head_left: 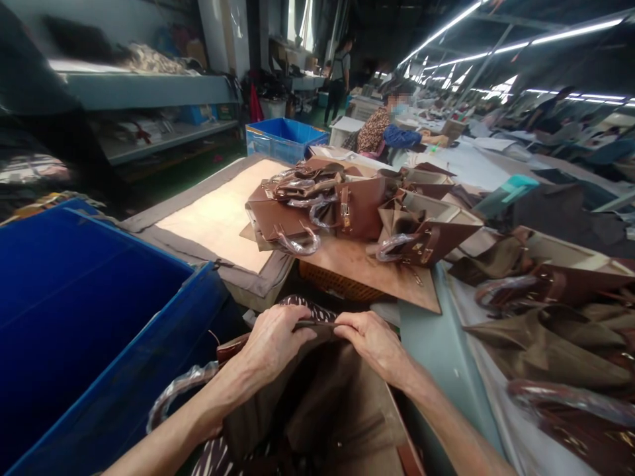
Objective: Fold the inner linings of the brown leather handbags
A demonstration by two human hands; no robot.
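Pinch grip, front and middle

So, left to right: a curved brown handle in clear plastic wrap (173, 387) pokes out at near left. Next, the left hand (278, 334), fingers and thumb nearly together on an edge of the open brown bag with olive-brown cloth lining (364, 410), which sits near, in the middle, between the forearms. The right hand (372, 340) pinches that edge too, just as closed up. I'd guess the bag's fairly light, lining floppy, outer panels stiffer; the edge seems the best hold (that plastic wrap looks slippery).

Counts, left to right: two blue plastic bins, one near left (124, 390), one far (275, 142); one grey-edged pad with a cream top (213, 205); one flat brown board (342, 268) bearing at least three brown bags (367, 205); at least two more bags (550, 287) far right. Too much overlap for exact numbers.
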